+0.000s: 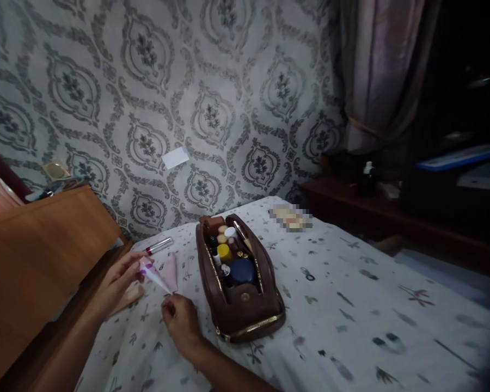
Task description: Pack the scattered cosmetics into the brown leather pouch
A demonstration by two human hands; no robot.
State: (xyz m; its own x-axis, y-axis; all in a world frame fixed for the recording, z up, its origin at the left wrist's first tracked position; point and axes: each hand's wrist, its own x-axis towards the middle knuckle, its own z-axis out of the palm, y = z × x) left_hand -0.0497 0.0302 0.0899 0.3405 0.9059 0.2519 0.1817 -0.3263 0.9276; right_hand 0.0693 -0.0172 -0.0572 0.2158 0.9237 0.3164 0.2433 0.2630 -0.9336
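Observation:
My left hand (122, 275) pinches the upper end of a white tube (157, 279) with purple marks. At its narrow lower tip, the curled fingers of my right hand (182, 321) are closed. A pale pink tube (170, 271) lies on the sheet just behind. Past my left fingertips is a slim clear tube with a red end (159, 246), and a beige stick-like item (130, 298) lies partly hidden by the left hand. To the right, an unzipped brown cosmetic bag (245, 307) holds a yellow-lidded jar (224, 252), a dark blue round case (242, 270), a brush (242, 234) and several small bottles.
All this rests on a bed with a patterned white sheet (335, 305). A wooden headboard-like panel (53, 245) rises at the left. A blurred flat item (289, 216) lies near the papered wall (237, 120). On a dark ledge at the right stands a dropper bottle (367, 179).

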